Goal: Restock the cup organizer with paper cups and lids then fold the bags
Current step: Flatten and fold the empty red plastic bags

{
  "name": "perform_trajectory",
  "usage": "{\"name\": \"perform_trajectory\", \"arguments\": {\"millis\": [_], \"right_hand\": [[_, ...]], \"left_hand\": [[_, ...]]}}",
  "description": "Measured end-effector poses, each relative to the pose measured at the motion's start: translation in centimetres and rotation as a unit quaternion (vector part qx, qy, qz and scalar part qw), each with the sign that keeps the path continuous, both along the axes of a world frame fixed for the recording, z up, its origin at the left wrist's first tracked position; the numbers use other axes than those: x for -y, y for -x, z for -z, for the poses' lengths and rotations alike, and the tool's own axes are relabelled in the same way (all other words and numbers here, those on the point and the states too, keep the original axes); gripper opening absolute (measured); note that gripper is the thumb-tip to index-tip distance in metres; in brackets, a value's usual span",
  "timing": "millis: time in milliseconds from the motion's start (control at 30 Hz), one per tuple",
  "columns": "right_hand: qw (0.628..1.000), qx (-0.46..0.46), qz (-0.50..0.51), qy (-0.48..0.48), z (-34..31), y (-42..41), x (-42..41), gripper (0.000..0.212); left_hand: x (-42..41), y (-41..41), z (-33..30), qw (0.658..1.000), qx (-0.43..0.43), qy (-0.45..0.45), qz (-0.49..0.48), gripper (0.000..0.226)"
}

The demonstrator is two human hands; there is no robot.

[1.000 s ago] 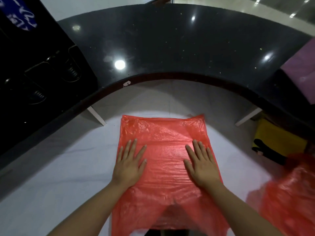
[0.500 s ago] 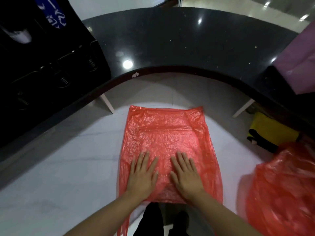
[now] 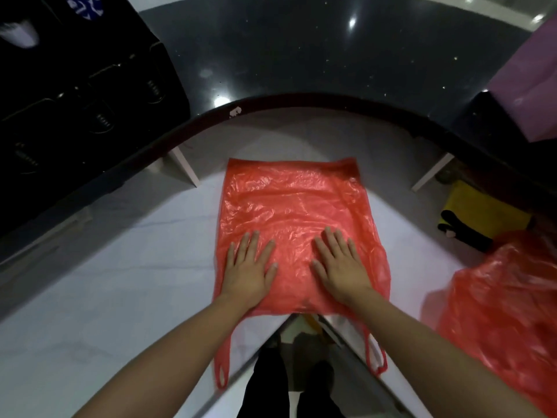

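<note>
A red plastic bag (image 3: 294,206) lies spread flat on the white counter (image 3: 105,282), its two handles hanging over the near edge. My left hand (image 3: 248,267) presses flat on the bag's near left part, fingers straight and spread. On the near right part, my right hand (image 3: 339,265) lies flat the same way. A second red bag (image 3: 500,312) lies crumpled at the right. The black cup organizer (image 3: 75,95) stands at the far left.
A raised curved black counter (image 3: 301,55) runs behind the white surface. A purple bag (image 3: 530,82) sits on it at the right. A yellow and black object (image 3: 479,218) lies below it. My legs show beneath the counter's near edge.
Both hands slid toward me over the bag and came close together, then spread apart again near its lower edge. The view shifted and the bag's handles came into sight.
</note>
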State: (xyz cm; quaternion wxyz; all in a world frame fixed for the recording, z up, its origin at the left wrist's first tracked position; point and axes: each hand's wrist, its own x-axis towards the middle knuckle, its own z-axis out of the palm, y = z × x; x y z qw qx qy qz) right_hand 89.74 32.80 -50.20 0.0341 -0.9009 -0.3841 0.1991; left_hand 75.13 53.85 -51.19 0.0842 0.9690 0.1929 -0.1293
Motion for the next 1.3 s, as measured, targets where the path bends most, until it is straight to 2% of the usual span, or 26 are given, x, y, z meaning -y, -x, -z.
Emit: {"name": "perform_trajectory", "arguments": {"millis": [200, 367, 567, 667, 767, 900, 967, 1033, 1100, 1200, 1300], "right_hand": [[1.0, -0.019, 0.013, 0.007, 0.5, 5.4, 3.8, 0.066], [1.0, 0.009, 0.027, 0.011, 0.8, 5.9, 7.5, 0.062], [0.998, 0.021, 0.052, 0.005, 1.0, 5.5, 10.4, 0.066], [0.999, 0.015, 0.047, 0.008, 0.8, 5.3, 10.5, 0.06], [0.995, 0.028, 0.071, -0.063, -0.1, 4.6, 10.2, 0.048], [0.978, 0.097, 0.126, -0.133, -1.1, 2.7, 10.9, 0.029], [0.973, 0.074, 0.167, -0.138, -1.8, 2.2, 11.2, 0.019], [0.961, 0.015, 0.238, -0.14, -2.3, 2.0, 11.1, 0.029], [0.941, -0.049, 0.299, -0.15, -3.0, 2.3, 10.4, 0.046], [0.922, -0.12, 0.329, -0.165, -4.3, 3.0, 8.8, 0.061], [0.913, -0.151, 0.329, -0.188, -5.4, 4.5, 7.0, 0.064]], "left_hand": [[1.9, 4.0, 0.2, 0.999, 0.002, 0.026, 0.024, 0.06], [1.0, 6.4, 1.5, 0.999, 0.044, -0.018, 0.017, 0.06], [0.0, 9.3, 2.0, 0.997, 0.078, 0.015, -0.016, 0.06], [-0.1, 10.3, 1.9, 0.998, 0.051, 0.028, -0.011, 0.06], [-0.2, 9.8, 0.9, 0.998, 0.028, 0.051, -0.017, 0.063], [-0.8, 8.1, -1.7, 0.986, 0.076, 0.125, -0.079, 0.072], [-0.9, 7.8, -2.5, 0.982, 0.091, 0.133, -0.103, 0.064], [-0.7, 7.9, -3.0, 0.982, 0.067, 0.127, -0.121, 0.06], [-0.5, 7.9, -3.3, 0.982, 0.049, 0.11, -0.144, 0.068], [0.9, 6.8, -3.9, 0.993, 0.041, 0.083, -0.077, 0.078], [3.9, 5.4, -5.3, 0.998, 0.019, 0.056, -0.013, 0.073]]}}
